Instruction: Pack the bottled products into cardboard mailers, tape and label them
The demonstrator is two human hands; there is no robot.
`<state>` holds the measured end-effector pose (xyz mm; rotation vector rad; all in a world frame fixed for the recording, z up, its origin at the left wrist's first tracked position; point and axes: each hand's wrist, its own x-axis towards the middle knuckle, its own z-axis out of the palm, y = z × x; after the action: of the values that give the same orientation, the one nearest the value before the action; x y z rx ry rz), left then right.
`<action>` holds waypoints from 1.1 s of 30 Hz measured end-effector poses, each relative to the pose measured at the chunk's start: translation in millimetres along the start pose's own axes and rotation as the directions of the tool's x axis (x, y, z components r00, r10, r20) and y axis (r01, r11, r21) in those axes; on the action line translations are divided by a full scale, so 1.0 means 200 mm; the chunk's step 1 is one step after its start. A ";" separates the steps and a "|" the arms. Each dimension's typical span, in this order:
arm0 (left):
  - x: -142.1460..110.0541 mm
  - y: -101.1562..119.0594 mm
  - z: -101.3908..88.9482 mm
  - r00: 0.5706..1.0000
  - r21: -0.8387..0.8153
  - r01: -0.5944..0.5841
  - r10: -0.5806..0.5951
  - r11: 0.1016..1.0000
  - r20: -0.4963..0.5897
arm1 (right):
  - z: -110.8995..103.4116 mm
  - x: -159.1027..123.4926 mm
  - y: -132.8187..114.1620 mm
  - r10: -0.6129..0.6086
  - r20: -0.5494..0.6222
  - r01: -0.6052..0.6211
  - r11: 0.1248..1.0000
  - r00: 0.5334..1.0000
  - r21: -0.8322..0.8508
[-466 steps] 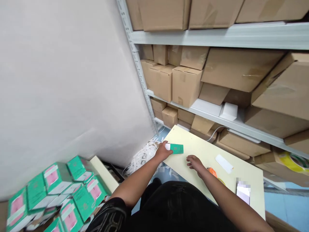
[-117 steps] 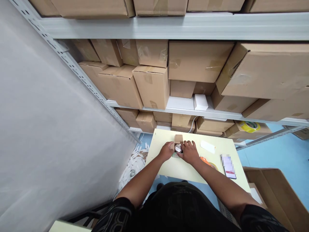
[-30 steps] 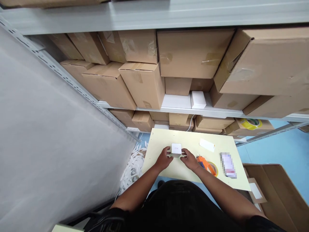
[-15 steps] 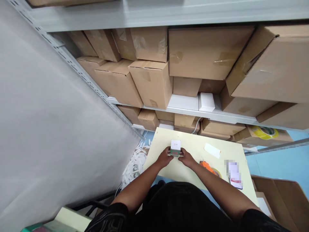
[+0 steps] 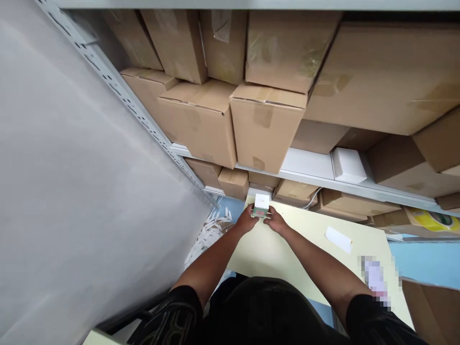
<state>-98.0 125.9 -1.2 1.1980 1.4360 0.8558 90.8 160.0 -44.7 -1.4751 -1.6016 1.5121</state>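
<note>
A small box (image 5: 261, 201) with a white top and a green-and-pink front sits between my two hands over the far left part of the pale yellow table (image 5: 266, 254). My left hand (image 5: 247, 219) is closed on its left side, fingers curled round the edge. On the opposite side my right hand (image 5: 275, 221) grips it with thumb and fingers. Faint print shows on the white top. Whether the box rests on the table or is held just above it, I cannot tell.
A white card (image 5: 339, 239) and a blurred-out flat item (image 5: 375, 280) lie on the table's right. Shelves with cardboard boxes (image 5: 268, 129) and a white box (image 5: 348, 165) rise beyond. Paper scraps (image 5: 206, 235) cover the floor at left, beside a grey wall (image 5: 89, 191). Yellow tape (image 5: 436, 219) lies far right.
My view has shifted toward the left and the shelves. Both hands and the box have moved toward the table's far left corner. The orange item on the table is now out of sight.
</note>
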 end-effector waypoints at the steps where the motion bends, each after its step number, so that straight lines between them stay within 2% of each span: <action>1: 0.04 0.00 -0.04 1.000 -0.001 -0.011 0.011 1.000 0.009 | 0.02 0.04 -0.02 -0.004 -0.005 0.004 1.000 1.000 0.015; 4: 0.12 -0.03 -0.14 0.998 -0.020 -0.042 0.043 0.999 0.046 | 0.07 0.11 -0.08 0.003 -0.038 -0.002 0.999 0.999 0.042; 7: 0.15 -0.08 -0.18 0.996 -0.049 -0.060 0.063 0.997 0.069 | 0.09 0.13 -0.11 0.094 -0.069 -0.091 0.995 0.993 0.043; 10: 0.15 -0.13 -0.18 0.996 -0.086 -0.058 0.064 0.995 0.062 | 0.09 0.09 -0.13 0.198 -0.076 -0.197 0.980 0.977 0.020; 14: 0.12 -0.15 -0.15 0.999 -0.109 -0.038 0.041 0.993 0.031 | 0.07 0.00 -0.12 0.271 -0.100 -0.272 0.962 0.957 0.004; 18: 0.04 -0.16 -0.12 0.995 -0.049 0.047 -0.051 0.998 -0.083 | 0.04 -0.11 -0.08 0.294 -0.082 -0.294 0.956 0.952 0.004; 21: -0.08 -0.16 -0.07 0.979 -0.019 0.115 -0.116 0.993 -0.169 | -0.02 -0.22 -0.01 0.286 -0.060 -0.287 0.958 0.956 -0.009; 25: -0.33 -0.15 0.04 0.950 -0.040 0.167 -0.172 0.985 -0.261 | -0.14 -0.37 0.11 0.227 -0.026 -0.228 0.973 0.973 -0.029; 29: -0.62 -0.10 0.24 0.914 -0.062 0.224 -0.232 0.973 -0.333 | -0.28 -0.52 0.20 0.166 0.040 -0.165 0.986 0.985 -0.029; 33: -0.88 -0.03 0.46 0.859 -0.150 0.268 -0.306 0.952 -0.411 | -0.41 -0.67 0.24 0.129 0.114 -0.129 0.992 0.985 -0.011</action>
<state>-16.0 -53.1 19.7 0.7204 1.8576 0.9992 219.7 61.8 -24.3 -1.5459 -1.6005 1.6943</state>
